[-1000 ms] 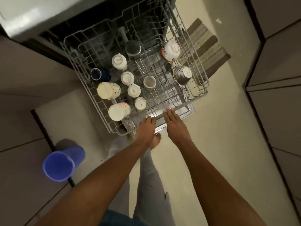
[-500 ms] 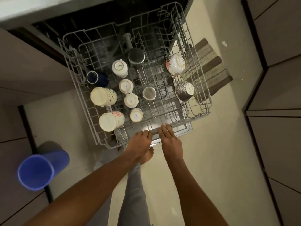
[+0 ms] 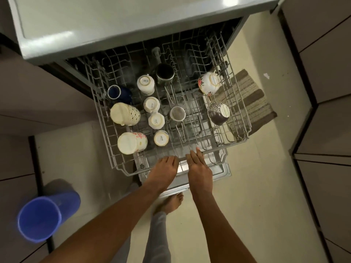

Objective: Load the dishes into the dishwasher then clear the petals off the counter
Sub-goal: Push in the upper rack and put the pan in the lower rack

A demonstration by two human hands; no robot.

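Note:
The wire upper rack (image 3: 241, 118) of the dishwasher stands partly pulled out below me. It holds several upturned white cups (image 3: 145, 84), two cream mugs (image 3: 124, 113), a dark blue mug (image 3: 116, 93), steel strainers (image 3: 177, 113) and two bowls (image 3: 218, 112) on the right. My left hand (image 3: 165, 170) and my right hand (image 3: 198, 168) lie side by side on the rack's front edge, fingers straight and pointing into it, holding nothing.
The grey counter top (image 3: 114, 25) overhangs the dishwasher at the top. A blue bucket (image 3: 42, 217) stands on the floor at the left. A striped mat (image 3: 252, 101) lies right of the rack. Cabinet fronts line both sides. My bare foot (image 3: 170, 204) is under the rack's front.
The rack has slid back further under the counter with both hands pressed on its front edge. My view has tipped so more counter top shows.

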